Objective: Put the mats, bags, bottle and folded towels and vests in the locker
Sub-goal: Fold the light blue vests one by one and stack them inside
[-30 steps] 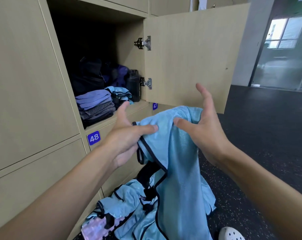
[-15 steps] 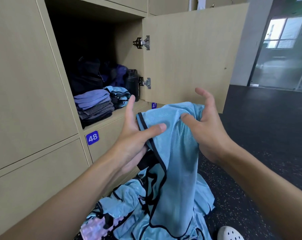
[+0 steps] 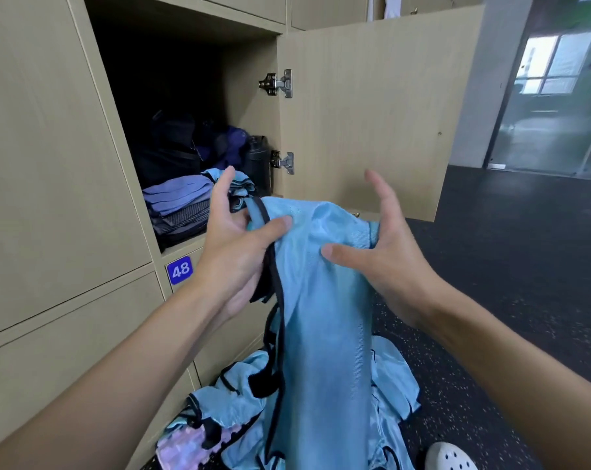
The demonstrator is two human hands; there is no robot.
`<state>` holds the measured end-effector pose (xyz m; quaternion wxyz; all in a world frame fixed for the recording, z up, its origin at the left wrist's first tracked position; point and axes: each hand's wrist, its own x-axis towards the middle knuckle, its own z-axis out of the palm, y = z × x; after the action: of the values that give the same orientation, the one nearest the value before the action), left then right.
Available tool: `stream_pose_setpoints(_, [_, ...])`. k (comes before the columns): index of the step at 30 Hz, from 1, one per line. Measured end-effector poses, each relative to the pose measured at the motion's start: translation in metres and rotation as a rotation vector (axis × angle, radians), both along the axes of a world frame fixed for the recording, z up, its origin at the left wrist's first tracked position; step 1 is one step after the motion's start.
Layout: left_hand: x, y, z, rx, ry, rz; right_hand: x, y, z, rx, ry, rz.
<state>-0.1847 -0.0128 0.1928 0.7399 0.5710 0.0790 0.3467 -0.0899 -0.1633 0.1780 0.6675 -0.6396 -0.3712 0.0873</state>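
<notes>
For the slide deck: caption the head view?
Left hand pinches a blue vest, right hand steadying it, before the open locker; more vests heaped below.

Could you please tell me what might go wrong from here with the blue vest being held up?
1. The right hand has its fingers spread, only the thumb on the blue vest; with just the left hand pinching it, it could slip onto the floor pile.
2. The vest hangs unfolded; pushed in so, it may upset the folded stack.
</notes>
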Motion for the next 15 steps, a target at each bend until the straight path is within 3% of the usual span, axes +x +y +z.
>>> stream_pose_setpoints(5, [-0.001,0.002,-0.004,-0.023,0.157,0.214,0.000,0.004,0.003,0.108,-0.010,-0.032])
stream_pose_setpoints(11, [-0.010,-0.017,-0.017,0.020,0.456,-0.217,0.006,0.005,0.002,0.074,-0.029,-0.087])
stream_pose_setpoints(15, [-0.005,-0.021,-0.023,0.017,0.319,-0.246,0.010,-0.001,0.004,0.083,-0.011,-0.105])
